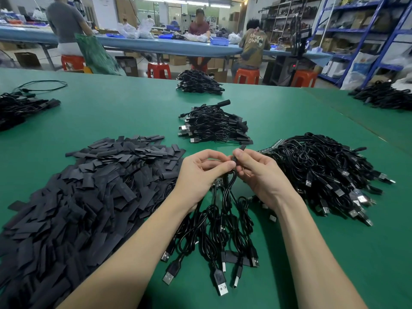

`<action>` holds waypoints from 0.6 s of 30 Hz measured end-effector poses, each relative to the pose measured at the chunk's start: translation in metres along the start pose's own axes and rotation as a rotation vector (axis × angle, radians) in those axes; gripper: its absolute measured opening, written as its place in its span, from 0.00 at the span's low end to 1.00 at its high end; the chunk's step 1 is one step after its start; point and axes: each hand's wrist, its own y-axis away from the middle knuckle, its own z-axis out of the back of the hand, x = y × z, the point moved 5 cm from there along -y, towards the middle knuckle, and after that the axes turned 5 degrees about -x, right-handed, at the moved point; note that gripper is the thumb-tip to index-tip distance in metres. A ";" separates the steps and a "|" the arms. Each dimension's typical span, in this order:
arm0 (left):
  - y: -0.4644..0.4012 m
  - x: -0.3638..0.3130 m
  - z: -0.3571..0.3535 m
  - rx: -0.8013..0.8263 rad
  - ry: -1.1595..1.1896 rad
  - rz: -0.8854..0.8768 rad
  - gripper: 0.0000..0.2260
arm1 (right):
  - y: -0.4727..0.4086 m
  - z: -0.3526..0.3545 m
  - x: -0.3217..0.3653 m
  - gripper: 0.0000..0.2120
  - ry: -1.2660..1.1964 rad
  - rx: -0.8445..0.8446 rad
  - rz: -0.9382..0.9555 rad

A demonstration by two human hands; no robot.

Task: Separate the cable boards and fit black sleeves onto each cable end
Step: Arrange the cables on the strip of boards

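Right hand: the right hand (259, 172) was curled, thumb and forefinger pinching a flat matte black sleeve (239, 152) whose upper end stuck up past the fingertips toward 12 o'clock.
Left hand: the left hand (200, 175) was curled too, its fingertips meeting the right hand's and pinching the cable end (233, 164) at the sleeve's lower mouth; how far the end had gone in could not be told.
Held bundle: glossy black round cables (225, 215) hung in loops from under the left hand toward 6 o'clock, a small circuit board (217, 183) just showing beneath the palm, and flat metal USB plugs (219, 284) fanned out on the tabletop (124, 112), a smooth green mat.
Sleeve heap: at 9 o'clock of the hands lay a broad, loose heap of sleeves (84, 197), flat dull black rectangular strips, some creased, spilling toward 7 o'clock.
Unsleeved cables: at 3 o'clock, just beside the right wrist, sat a dense tangle of cables (323, 172), plugs pointing toward 4 o'clock.
Sleeved pile: at 12 o'clock, near the hands, rested a smaller stack of coiled cables (214, 126) with black sleeves on their ends.
Farther piles: another stack (198, 82) lay beyond it at 12 o'clock, one (20, 108) at 10 o'clock and one (383, 95) at 2 o'clock.
Background: people sat on red plastic stools (247, 75) at a long blue bench (156, 44).
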 end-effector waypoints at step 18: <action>0.002 0.001 -0.001 -0.023 0.053 0.100 0.06 | 0.002 0.001 0.010 0.10 -0.064 -0.118 0.245</action>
